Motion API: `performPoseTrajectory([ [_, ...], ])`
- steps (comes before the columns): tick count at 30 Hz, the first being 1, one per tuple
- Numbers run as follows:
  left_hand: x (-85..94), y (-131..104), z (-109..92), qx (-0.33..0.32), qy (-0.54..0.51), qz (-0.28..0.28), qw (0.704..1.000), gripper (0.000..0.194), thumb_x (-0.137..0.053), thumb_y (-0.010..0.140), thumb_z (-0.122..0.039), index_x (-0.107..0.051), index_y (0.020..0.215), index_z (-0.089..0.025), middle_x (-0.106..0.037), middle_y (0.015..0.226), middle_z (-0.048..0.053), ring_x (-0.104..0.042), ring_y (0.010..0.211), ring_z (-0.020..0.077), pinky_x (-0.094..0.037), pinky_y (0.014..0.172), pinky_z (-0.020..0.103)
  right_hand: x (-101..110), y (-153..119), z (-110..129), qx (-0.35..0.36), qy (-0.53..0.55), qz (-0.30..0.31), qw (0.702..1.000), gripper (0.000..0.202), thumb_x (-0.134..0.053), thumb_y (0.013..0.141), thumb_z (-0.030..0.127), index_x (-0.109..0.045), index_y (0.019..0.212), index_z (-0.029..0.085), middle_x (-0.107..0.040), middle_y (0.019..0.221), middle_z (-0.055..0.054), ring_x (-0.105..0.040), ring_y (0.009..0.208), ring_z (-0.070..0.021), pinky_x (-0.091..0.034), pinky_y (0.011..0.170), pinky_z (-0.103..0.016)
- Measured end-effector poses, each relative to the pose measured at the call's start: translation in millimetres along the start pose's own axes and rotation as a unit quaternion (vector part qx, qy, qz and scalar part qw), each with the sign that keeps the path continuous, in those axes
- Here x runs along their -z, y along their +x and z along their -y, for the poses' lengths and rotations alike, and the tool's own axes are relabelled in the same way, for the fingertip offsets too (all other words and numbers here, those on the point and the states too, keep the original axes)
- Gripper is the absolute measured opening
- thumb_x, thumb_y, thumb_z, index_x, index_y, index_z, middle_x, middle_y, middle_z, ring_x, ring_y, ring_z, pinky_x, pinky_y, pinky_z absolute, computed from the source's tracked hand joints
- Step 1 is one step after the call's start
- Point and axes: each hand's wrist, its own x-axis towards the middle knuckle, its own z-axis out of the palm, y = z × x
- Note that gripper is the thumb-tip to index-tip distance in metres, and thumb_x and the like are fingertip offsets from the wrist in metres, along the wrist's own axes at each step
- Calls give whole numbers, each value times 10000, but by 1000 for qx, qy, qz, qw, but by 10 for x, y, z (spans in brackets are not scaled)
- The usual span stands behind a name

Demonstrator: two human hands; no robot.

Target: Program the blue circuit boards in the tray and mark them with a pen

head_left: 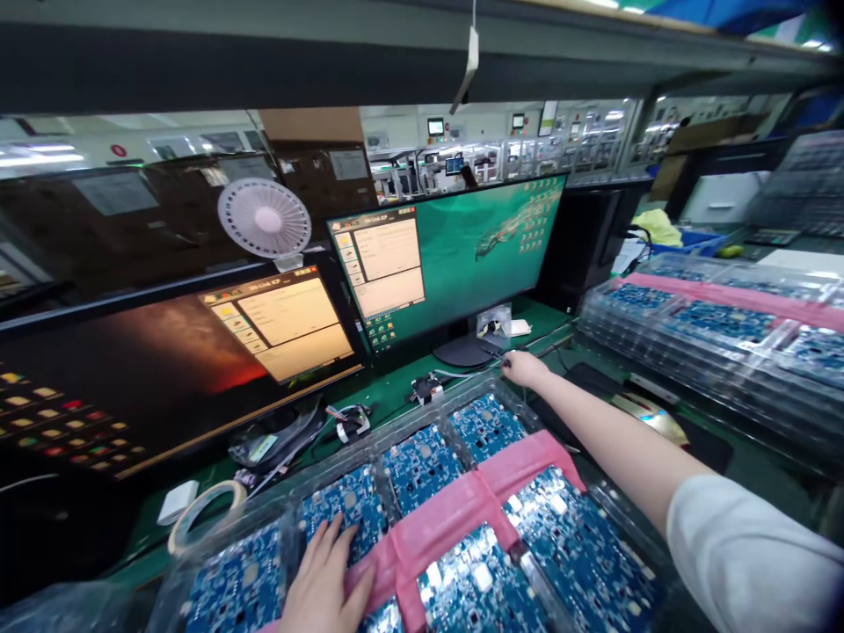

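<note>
My left hand [326,580] lies with fingers spread on the near tray, over a blue circuit board [352,505] and the edge of a pink strip [441,519]. Several such boards sit in the compartments of this clear plastic tray [290,510], and the pink strip runs across them. Beyond the tray's far edge, my right hand [526,369] is closed around a thin dark tool [496,355], which looks like tweezers. It points left, in front of the monitor's dark base [458,352]. The tool's exact kind is hard to make out.
Two monitors [454,255] stand behind the tray, with a small fan [264,217] above the left one. A tape roll [207,517], cables and small connector fixtures [427,389] lie between. Right are a gold mouse [650,418] and stacked board trays [712,343]. A shelf hangs overhead.
</note>
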Motion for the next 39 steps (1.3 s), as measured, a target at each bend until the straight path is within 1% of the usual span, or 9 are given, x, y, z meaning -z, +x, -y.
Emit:
performPoseTrajectory([
  [3, 12, 23, 3, 1, 10, 12, 1000, 616, -279, 766, -496, -438, 1209, -99, -281, 1328, 78, -173, 1244, 242, -189, 1019, 396, 356, -225, 91, -11, 4, -78, 997, 231, -387, 851, 298, -508, 957, 133, -522, 962, -79, -500, 877, -183, -398, 742, -346],
  [7, 30, 32, -17, 3, 8, 9, 1000, 611, -296, 757, -494, -444, 1205, -105, -284, 1327, 74, -184, 1241, 242, -185, 1021, 393, 805, -835, 233, 18, 25, -124, 992, 216, -370, 798, 274, -519, 889, 147, -501, 976, -116, -468, 904, -243, -340, 713, -328],
  [10, 34, 29, -32, -5, 0, -11, 1000, 600, -324, 749, -486, -464, 1185, -98, -318, 1308, 91, -211, 1231, 254, -200, 1015, 400, 883, -1319, 324, 57, 81, -71, 993, 123, -452, 713, 270, -517, 728, 167, -528, 772, -53, -481, 773, -206, -319, 639, -286],
  [14, 71, 14, -59, -23, -11, -36, 999, 572, -336, 755, -461, -489, 1156, -82, -363, 1275, 123, -244, 1214, 278, -233, 994, 432, 652, -1689, 408, 72, 230, 66, 968, 68, -472, 657, 243, -471, 650, 176, -454, 577, 22, -427, 557, -112, -303, 522, -225],
  [18, 131, -11, -96, -26, -16, -20, 999, 570, -346, 753, -455, -486, 1157, -78, -367, 1271, 126, -246, 1212, 282, -239, 990, 431, 416, -1856, 510, 32, 396, 194, 897, 84, -374, 682, 253, -391, 735, 191, -302, 476, 70, -291, 399, -68, -242, 390, -190],
  [22, 133, -30, -111, -21, -11, -17, 1000, 575, -354, 751, -450, -470, 1170, -73, -345, 1287, 122, -226, 1222, 272, -215, 1004, 403, 363, -2019, 603, 15, 503, 282, 817, 106, -372, 650, 245, -305, 720, 202, -220, 470, 93, -213, 374, -52, -188, 353, -167],
  [30, 83, -71, -149, -44, 1, -46, 998, 554, -341, 777, -445, -469, 1168, -75, -359, 1276, 127, -230, 1219, 269, -222, 999, 386, 278, -2372, 639, 77, 634, 363, 679, 114, -534, 697, 215, -460, 734, 137, -346, 493, 71, -290, 383, -27, -206, 364, -160],
  [33, 75, -93, -157, -47, 0, -49, 998, 549, -347, 779, -440, -460, 1174, -75, -356, 1277, 130, -232, 1216, 274, -233, 991, 390, 218, -2492, 665, 101, 671, 419, 603, 145, -573, 690, 240, -508, 735, 118, -353, 460, 66, -300, 374, -34, -223, 363, -164],
  [39, 83, -110, -167, -49, -7, -48, 998, 549, -358, 777, -447, -465, 1170, -80, -348, 1280, 134, -222, 1219, 276, -223, 994, 381, 167, -2679, 824, 72, 714, 503, 482, 153, -616, 584, 228, -545, 628, 100, -382, 431, 40, -292, 330, -40, -201, 302, -165],
])
